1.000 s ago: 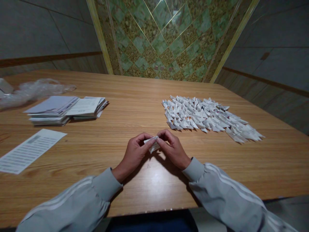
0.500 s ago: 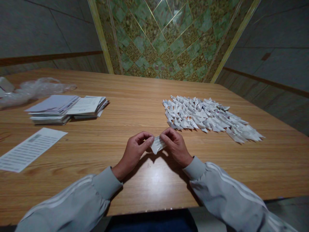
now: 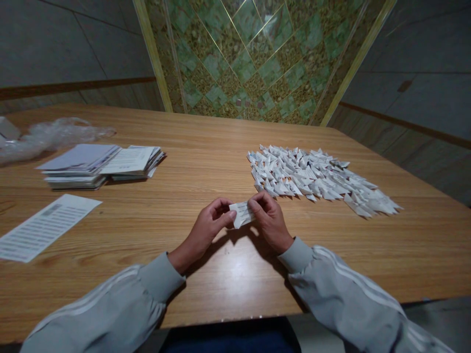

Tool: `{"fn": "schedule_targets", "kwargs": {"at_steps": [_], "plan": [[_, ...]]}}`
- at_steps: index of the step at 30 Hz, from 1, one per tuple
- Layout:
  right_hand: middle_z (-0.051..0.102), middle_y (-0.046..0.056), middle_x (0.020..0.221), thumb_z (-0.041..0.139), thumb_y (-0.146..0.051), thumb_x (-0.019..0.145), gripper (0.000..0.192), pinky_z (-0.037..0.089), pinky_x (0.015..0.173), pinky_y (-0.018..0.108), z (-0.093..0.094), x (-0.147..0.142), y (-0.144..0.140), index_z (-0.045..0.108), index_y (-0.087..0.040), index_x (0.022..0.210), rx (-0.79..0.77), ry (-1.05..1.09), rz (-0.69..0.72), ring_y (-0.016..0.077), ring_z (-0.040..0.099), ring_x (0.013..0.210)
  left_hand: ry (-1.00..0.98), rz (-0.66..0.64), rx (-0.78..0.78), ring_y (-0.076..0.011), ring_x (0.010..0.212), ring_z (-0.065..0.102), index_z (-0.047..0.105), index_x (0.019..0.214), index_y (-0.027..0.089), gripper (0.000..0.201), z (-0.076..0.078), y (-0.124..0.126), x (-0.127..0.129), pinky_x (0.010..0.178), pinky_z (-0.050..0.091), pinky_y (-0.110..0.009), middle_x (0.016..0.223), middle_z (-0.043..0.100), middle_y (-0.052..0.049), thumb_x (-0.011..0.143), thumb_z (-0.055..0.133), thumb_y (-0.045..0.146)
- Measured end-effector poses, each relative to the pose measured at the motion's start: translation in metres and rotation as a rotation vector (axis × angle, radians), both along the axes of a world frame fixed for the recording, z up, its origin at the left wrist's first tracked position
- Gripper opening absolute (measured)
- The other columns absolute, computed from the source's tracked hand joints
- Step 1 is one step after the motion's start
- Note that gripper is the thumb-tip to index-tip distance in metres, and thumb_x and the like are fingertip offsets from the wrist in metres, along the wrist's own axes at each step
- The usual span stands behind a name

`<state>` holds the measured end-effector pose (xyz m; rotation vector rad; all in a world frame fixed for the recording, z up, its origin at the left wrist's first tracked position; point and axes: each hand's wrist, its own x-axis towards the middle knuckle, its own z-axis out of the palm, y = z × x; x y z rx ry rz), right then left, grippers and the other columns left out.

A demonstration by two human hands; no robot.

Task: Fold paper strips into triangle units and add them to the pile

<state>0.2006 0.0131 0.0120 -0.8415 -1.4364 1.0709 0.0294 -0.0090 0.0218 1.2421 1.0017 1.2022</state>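
A small folded piece of printed paper point(image 3: 242, 214) is held up between my two hands, just above the table. My left hand point(image 3: 210, 223) pinches its left edge between thumb and fingers. On the other side my right hand point(image 3: 271, 219) grips the right edge, its thumb over the front, hiding that end of the paper. Past my right hand, many small folded paper boats point(image 3: 305, 174) stand packed together on the table.
The wooden table point(image 3: 198, 166) reaches back to a tiled wall. At left lie stacks of paper sheets point(image 3: 77, 166), a smaller paper pile point(image 3: 134, 162), one loose printed sheet point(image 3: 47, 228) and a crumpled clear plastic bag point(image 3: 55, 137). The table's front edge is close to me.
The folded paper has turned in my fingers: its lower point has gone and more of its flat printed face shows. My left hand has shifted its grip slightly.
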Motion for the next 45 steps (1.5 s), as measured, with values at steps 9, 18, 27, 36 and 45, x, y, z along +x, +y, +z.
{"fn": "schedule_targets", "kwargs": {"at_steps": [9, 18, 27, 36, 45], "plan": [[0.052, -0.002, 0.080, 0.061, -0.043, 0.090, 0.022, 0.042, 0.066, 0.027, 0.000, -0.001, -0.001, 0.053, -0.023, 0.091, -0.024, -0.018, 0.029, 0.0146, 0.050, 0.073, -0.063, -0.017, -0.094, -0.0108, 0.057, 0.056, 0.062, 0.072, 0.016, 0.025, -0.002, 0.001, 0.001, 0.054, 0.043, -0.022, 0.064, 0.063, 0.002, 0.070, 0.082, 0.032], [0.051, 0.010, 0.130, 0.069, -0.027, 0.086, 0.044, 0.047, 0.091, 0.039, 0.009, 0.003, -0.007, 0.051, -0.027, 0.126, 0.283, -0.324, -0.018, 0.0241, 0.053, 0.110, -0.133, 0.053, -0.087, -0.0134, 0.067, 0.062, 0.068, 0.082, 0.016, 0.027, -0.001, 0.003, 0.002, 0.062, 0.050, -0.024, 0.078, 0.070, -0.002, 0.069, 0.084, 0.033], [0.058, 0.008, 0.109, 0.070, -0.026, 0.089, 0.008, 0.043, 0.093, 0.041, 0.010, 0.004, -0.003, 0.065, -0.022, 0.084, 0.375, -0.449, 0.031, 0.0248, 0.054, 0.108, -0.147, 0.025, -0.106, -0.0144, 0.071, 0.065, 0.068, 0.085, 0.016, 0.029, -0.005, 0.005, 0.001, 0.065, 0.051, -0.024, 0.081, 0.072, -0.002, 0.065, 0.086, 0.026], [0.062, 0.002, 0.085, 0.068, -0.028, 0.088, 0.011, 0.043, 0.074, 0.032, 0.003, 0.003, -0.001, 0.058, -0.022, 0.086, 0.246, -0.413, -0.012, 0.0197, 0.057, 0.082, -0.107, 0.025, -0.075, -0.0146, 0.071, 0.064, 0.069, 0.087, 0.017, 0.026, -0.002, 0.002, 0.002, 0.063, 0.052, -0.024, 0.081, 0.071, -0.002, 0.069, 0.083, 0.030], [0.066, 0.000, 0.087, 0.072, -0.023, 0.080, 0.066, 0.048, 0.066, 0.030, -0.002, 0.003, 0.000, 0.042, -0.025, 0.140, 0.000, -0.212, 0.071, 0.0178, 0.061, 0.073, -0.043, 0.073, 0.034, -0.0159, 0.078, 0.065, 0.070, 0.088, 0.018, 0.026, -0.001, 0.004, 0.000, 0.074, 0.052, -0.028, 0.085, 0.072, -0.002, 0.066, 0.084, 0.022]]}}
